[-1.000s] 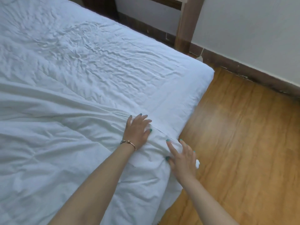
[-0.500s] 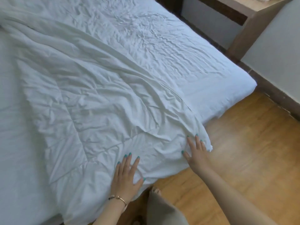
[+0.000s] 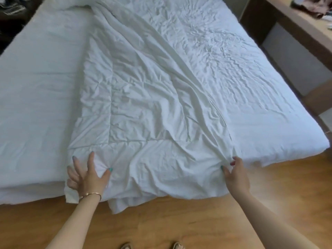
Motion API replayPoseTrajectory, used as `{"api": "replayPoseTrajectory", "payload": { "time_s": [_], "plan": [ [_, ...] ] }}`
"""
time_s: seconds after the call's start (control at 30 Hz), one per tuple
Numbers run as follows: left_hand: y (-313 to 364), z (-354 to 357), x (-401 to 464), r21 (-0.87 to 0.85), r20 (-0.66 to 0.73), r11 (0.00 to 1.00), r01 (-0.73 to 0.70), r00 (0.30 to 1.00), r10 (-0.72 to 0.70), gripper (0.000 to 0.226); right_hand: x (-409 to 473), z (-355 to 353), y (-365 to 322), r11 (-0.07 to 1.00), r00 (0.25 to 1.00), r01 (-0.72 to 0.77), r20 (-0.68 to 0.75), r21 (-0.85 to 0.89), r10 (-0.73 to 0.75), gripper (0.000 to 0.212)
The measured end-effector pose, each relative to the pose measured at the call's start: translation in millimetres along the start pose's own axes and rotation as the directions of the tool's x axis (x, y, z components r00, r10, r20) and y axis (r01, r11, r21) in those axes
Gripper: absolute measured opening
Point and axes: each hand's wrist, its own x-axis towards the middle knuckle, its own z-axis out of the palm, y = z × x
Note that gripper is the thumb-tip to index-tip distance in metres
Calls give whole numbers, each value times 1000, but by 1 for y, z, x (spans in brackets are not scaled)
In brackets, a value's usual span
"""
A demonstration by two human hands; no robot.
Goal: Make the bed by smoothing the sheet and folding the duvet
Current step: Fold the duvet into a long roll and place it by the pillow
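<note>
A white quilted duvet [image 3: 140, 108] lies folded in a long strip down the middle of the bed, its near end hanging over the bed's foot. The white sheet [image 3: 242, 83] beneath it is wrinkled on the right and smoother on the left. My left hand [image 3: 88, 177], with a gold bangle, rests flat with spread fingers on the duvet's near left corner. At the near right corner my right hand [image 3: 235, 175] pinches a bunch of duvet fabric between thumb and fingers.
Wooden floor [image 3: 179, 221] runs along the bed's foot, with the tips of my shoes [image 3: 150, 246] at the bottom edge. A wooden desk [image 3: 296, 24] stands close along the bed's right side. Dark clutter [image 3: 12, 8] sits beyond the far left corner.
The view has swung left and pulled back, showing the whole bed. My hands have spread wider apart along the duvet's near edge. My right hand went from lying flat to pinching the fabric.
</note>
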Motion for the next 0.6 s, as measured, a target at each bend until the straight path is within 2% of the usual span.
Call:
{"api": "replayPoseTrajectory", "payload": {
  "time_s": [0.07,0.17,0.23,0.3,0.4,0.5,0.6],
  "plan": [
    [-1,-3,8,-49,51,992,120,992,-117,104,12,-2,3,998,1000,-22,-12,-64,21,57],
    [-7,0,-1,-102,140,985,143,982,-128,110,22,6,10,997,999,-23,41,73,20,66],
    [-17,4,-16,-49,190,995,82,979,-71,117,23,12,14,980,993,-84,102,179,66,71],
    [-38,7,-26,126,221,992,-29,975,0,127,20,16,20,977,987,-106,137,183,81,79],
    [-66,9,-25,269,200,949,-165,973,113,129,14,17,34,994,984,44,169,100,-61,99],
    [-82,15,-15,249,160,924,-292,953,258,130,8,25,42,987,975,148,158,60,-156,108],
    [-91,23,-11,122,33,912,-392,920,391,106,5,33,43,986,981,154,106,58,-160,103]
  ]
}}
